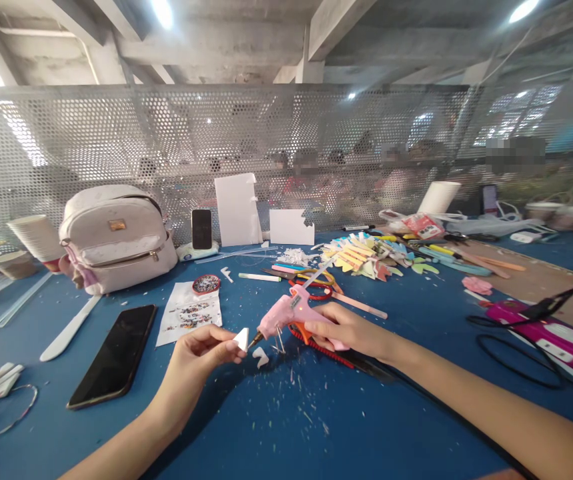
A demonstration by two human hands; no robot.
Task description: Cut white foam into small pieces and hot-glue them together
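Note:
Between the fingertips of my left hand point(203, 353) is a small white piece point(242, 339), roughly triangular. My right hand point(343, 328) is wrapped round the handle of a pink hot glue gun point(279, 315), with its fingers at the orange trigger point(301, 333). A clear glue stick point(317, 273) sticks out of the gun's back end. The metal nozzle points down-left, close to the white piece; whether they touch I cannot tell. Just below the nozzle another small white cut-out point(261, 358) lies on the blue table point(286, 427), among scattered scraps.
Left of my hands lie a black phone point(113, 357), a white plastic knife point(70, 328) and a paper with beads point(176, 327). Behind stand a backpack point(116, 237) and white boards point(236, 210). Paper cut-outs point(361, 253) are heaped beyond the gun; a magenta power strip point(546, 333) sits right.

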